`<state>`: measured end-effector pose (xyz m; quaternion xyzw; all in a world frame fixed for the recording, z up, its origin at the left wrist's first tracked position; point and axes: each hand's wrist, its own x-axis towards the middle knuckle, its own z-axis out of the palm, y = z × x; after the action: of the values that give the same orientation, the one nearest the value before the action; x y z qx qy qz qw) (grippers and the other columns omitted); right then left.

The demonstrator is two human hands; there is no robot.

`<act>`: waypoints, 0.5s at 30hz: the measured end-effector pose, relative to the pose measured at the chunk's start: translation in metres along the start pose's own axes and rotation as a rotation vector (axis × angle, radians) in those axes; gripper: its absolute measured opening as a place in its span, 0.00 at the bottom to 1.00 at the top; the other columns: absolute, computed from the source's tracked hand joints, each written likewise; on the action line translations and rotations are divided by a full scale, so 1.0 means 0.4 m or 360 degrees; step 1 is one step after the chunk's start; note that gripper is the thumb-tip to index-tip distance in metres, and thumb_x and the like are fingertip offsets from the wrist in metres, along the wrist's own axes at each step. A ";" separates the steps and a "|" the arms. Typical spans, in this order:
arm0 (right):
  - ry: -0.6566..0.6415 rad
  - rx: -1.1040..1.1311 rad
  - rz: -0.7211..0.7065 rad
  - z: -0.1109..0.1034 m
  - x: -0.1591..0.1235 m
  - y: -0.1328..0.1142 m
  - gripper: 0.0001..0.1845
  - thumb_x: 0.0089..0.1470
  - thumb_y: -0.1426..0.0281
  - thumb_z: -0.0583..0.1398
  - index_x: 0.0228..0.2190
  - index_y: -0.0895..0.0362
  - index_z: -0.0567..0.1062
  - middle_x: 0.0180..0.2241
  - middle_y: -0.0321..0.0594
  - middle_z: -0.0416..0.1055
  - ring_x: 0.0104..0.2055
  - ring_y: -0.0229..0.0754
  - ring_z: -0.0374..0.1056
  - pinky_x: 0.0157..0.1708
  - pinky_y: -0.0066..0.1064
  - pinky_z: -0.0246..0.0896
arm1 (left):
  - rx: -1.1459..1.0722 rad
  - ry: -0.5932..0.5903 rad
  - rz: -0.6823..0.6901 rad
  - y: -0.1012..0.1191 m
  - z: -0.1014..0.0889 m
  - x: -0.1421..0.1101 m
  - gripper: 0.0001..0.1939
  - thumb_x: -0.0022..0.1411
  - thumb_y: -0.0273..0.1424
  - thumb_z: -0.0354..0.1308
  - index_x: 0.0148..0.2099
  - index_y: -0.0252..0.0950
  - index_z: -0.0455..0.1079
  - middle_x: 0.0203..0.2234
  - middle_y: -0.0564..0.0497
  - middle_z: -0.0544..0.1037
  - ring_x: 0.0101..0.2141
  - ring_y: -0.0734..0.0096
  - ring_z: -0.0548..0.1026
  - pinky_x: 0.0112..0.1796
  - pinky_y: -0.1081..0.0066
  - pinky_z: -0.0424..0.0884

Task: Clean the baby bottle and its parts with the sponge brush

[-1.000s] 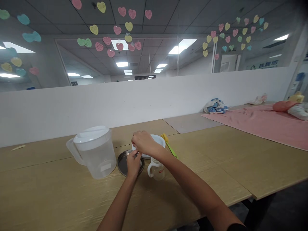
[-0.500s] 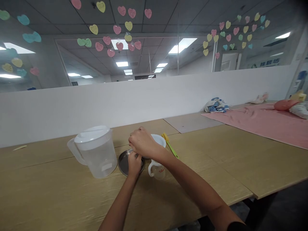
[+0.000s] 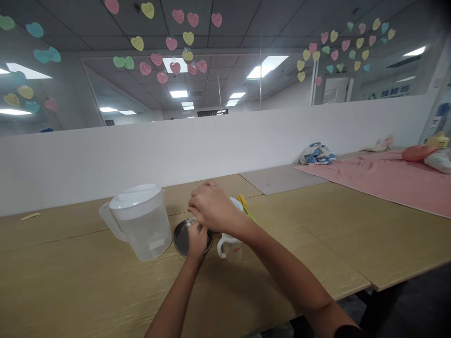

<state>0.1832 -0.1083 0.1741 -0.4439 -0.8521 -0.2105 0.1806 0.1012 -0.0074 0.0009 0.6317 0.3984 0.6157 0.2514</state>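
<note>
My left hand [image 3: 198, 240] is closed above a round dark metal dish [image 3: 181, 239]. Just over it, my right hand [image 3: 214, 209] is curled downward with its fingers closed, and the two hands meet. A small dark bit shows at my left fingers; whatever they grip is hidden. Under my right wrist stands a clear cup [image 3: 233, 252] with a white handle and red print. Part of a white bowl [image 3: 237, 203] shows behind the right hand. Beside it lies a yellow-headed brush [image 3: 243, 202] with a green handle, partly covered by the wrist.
A translucent lidded pitcher [image 3: 144, 230] stands left of the dish. At the right, a pink cloth [image 3: 387, 180] covers part of the table [image 3: 88, 281], with a doll [image 3: 419, 152] at its far end. A crumpled blue-and-white cloth [image 3: 317, 154] lies by the white wall [image 3: 225, 141].
My right hand has risen and shifted slightly right, covering more of the bowl and the brush handle. My left hand has barely moved.
</note>
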 end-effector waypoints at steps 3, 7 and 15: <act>0.0065 0.0071 0.0018 -0.013 -0.006 0.007 0.12 0.54 0.76 0.54 0.23 0.60 0.74 0.24 0.40 0.70 0.28 0.36 0.60 0.36 0.30 0.42 | 0.0058 -0.0058 0.0059 -0.004 -0.003 0.000 0.10 0.49 0.34 0.55 0.27 0.32 0.73 0.24 0.46 0.78 0.30 0.62 0.73 0.32 0.66 0.67; 0.0158 0.0142 0.0052 -0.020 -0.011 0.013 0.13 0.55 0.75 0.54 0.24 0.60 0.75 0.24 0.39 0.70 0.29 0.36 0.60 0.36 0.30 0.43 | 0.0144 -0.0045 0.0105 -0.009 -0.004 0.002 0.12 0.50 0.37 0.55 0.24 0.33 0.72 0.22 0.47 0.77 0.28 0.63 0.71 0.30 0.68 0.65; 0.0410 0.0373 0.0071 -0.030 -0.019 0.010 0.11 0.56 0.73 0.55 0.25 0.59 0.74 0.25 0.37 0.70 0.29 0.35 0.61 0.38 0.30 0.48 | 0.0286 -0.0099 0.0154 -0.013 -0.004 0.000 0.11 0.51 0.35 0.53 0.26 0.34 0.72 0.25 0.47 0.77 0.31 0.63 0.71 0.35 0.67 0.65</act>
<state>0.1919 -0.1177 0.1815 -0.4080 -0.8306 -0.1607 0.3434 0.0988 -0.0047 -0.0032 0.6889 0.4132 0.5690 0.1758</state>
